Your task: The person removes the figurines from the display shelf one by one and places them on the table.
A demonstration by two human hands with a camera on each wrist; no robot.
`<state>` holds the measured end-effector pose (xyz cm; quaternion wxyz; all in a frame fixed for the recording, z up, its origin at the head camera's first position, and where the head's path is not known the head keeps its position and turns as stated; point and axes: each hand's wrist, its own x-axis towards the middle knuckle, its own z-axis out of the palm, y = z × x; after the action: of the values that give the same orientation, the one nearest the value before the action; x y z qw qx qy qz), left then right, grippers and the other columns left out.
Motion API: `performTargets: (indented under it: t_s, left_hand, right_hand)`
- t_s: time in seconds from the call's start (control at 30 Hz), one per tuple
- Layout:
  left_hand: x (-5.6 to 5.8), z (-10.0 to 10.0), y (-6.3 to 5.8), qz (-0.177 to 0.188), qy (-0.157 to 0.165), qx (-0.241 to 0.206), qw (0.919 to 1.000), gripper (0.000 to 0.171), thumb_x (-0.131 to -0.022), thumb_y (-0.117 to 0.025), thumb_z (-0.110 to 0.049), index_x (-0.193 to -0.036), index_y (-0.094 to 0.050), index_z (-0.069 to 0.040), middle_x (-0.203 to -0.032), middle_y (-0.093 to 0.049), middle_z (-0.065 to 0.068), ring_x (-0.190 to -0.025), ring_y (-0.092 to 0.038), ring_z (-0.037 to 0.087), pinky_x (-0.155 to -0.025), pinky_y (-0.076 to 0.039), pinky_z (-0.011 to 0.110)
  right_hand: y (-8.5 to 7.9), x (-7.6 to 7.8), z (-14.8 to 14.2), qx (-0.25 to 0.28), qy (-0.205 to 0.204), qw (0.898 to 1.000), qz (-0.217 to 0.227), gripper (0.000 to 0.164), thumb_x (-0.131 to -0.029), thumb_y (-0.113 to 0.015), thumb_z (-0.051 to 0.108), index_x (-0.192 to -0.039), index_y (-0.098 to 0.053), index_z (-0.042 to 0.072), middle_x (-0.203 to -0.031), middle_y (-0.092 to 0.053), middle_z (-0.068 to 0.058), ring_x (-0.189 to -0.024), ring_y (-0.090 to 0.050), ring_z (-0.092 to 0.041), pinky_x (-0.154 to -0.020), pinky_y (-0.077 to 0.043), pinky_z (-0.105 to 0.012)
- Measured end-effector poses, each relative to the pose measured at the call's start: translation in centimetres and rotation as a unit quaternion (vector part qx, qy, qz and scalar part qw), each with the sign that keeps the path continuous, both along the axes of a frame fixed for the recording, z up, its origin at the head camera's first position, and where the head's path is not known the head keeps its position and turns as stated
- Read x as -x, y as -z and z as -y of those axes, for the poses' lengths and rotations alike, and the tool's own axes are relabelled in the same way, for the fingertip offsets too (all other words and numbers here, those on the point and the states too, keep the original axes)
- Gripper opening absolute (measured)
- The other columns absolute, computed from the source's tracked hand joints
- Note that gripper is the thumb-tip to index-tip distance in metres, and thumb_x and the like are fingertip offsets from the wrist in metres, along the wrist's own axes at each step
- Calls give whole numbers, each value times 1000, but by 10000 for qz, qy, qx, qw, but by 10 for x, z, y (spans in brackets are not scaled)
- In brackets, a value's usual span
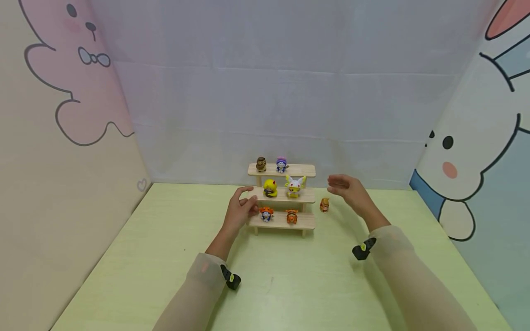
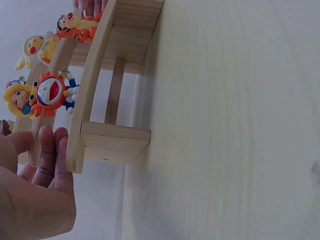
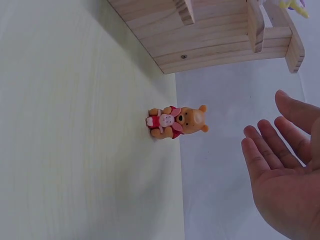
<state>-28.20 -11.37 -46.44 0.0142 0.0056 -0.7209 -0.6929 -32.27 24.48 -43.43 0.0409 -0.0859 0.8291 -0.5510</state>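
While the left hand [image 1: 239, 213] sits just left of centre in the head view, its grip is clamped on the near-left end of the wooden shelf [image 1: 282, 195], thumb and fingers bent to either side of the middle tier. The right hand [image 1: 351, 192], right of centre, touches nothing; its grip is apart, with fingers extended and the palm turned toward the shelf. The three-tiered shelf stands upright at the middle of the frame, on the far part of the table [image 1: 323, 285].

Two figures occupy each tier. On top are a brown owl [image 1: 261, 164] at left and a purple-capped figure [image 1: 281, 164] beside it. The middle tier carries a yellow-haired figure [image 1: 270, 188] at left and a white-and-yellow figure [image 1: 294, 187] at right. On the lowest, an orange-hooded figure [image 1: 266, 214] stands near the left fingers, a striped tiger [image 1: 291, 216] to its right.

A red-shirted bear [image 1: 325, 205] stands on the table just right of the shelf, below the right fingertips in the head view. Pale sleeves cover both forearms, and a printed rabbit [image 1: 459, 151] fills the upper right of the frame.
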Motion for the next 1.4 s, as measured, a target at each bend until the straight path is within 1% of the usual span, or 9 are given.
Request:
performTargets:
  t_s: [0.23,0.37,0.5,0.63,0.87,1.0,1.2,1.4]
  left_hand:
    - [-1,-1,0,24,-8,-8,10000,36,-105,-63,-14,-141,-57,-14,-79,-69,10,-74,-68,19,-73,-62,30]
    - [-1,0,0,-4,-7,-3,10000,37,-105,-63,-15,-142,-57,-14,-81,-70,12,-75,-69,20,-74,-63,31]
    - [-1,0,0,-3,-12,-16,10000,37,-105,-62,-15,-142,-57,-14,-82,-71,14,-76,-69,22,-75,-63,32]
    - [-1,0,0,-20,5,-17,10000,37,-105,-63,-14,-142,-57,-13,-83,-71,15,-77,-70,23,-75,-63,32]
    - [-1,0,0,-54,12,7,10000,38,-105,-63,-15,-143,-56,-13,-86,-71,19,-79,-70,26,-78,-63,37]
    - [0,0,0,-45,-8,17,10000,38,-105,-63,-15,-142,-57,-13,-84,-71,17,-78,-70,25,-78,-63,37]
    - [0,0,0,-16,-24,12,10000,37,-105,-63,-15,-141,-57,-13,-81,-71,13,-77,-69,23,-75,-63,33]
    - [0,0,0,-37,-10,11,10000,37,-105,-63,-15,-142,-57,-13,-81,-71,13,-75,-69,20,-74,-63,31]
  right_hand:
    - [-11,1,3,94,-85,9999,13,56,-105,-62,13,-154,-40,-4,-154,-46,-28,-140,-48,-43,-118,-37,-56]
    - [-19,1,6,44,-74,9999,-68,57,-104,-64,15,-153,-42,-4,-153,-48,-25,-140,-49,-41,-118,-37,-56]
    - [-26,0,11,9,-79,9998,-179,57,-103,-66,19,-152,-45,-3,-152,-50,-24,-139,-50,-40,-118,-38,-55]
    - [-33,1,14,85,-96,9997,-201,58,-103,-68,21,-151,-46,-3,-151,-50,-24,-138,-52,-38,-116,-41,-52]
    - [-42,1,18,127,-158,9996,-204,57,-104,-66,20,-153,-45,0,-153,-50,-20,-139,-51,-35,-117,-40,-50]
    - [-48,1,22,118,-197,9995,-228,56,-104,-65,18,-154,-44,2,-154,-50,-18,-140,-50,-34,-117,-40,-51]
    - [-56,3,29,142,-169,9993,-299,54,-103,-67,18,-151,-48,1,-151,-54,-17,-139,-51,-33,-118,-40,-50]
    - [-61,5,34,24,-169,9992,-374,55,-102,-69,22,-150,-50,2,-150,-54,-16,-139,-51,-33,-119,-37,-52]
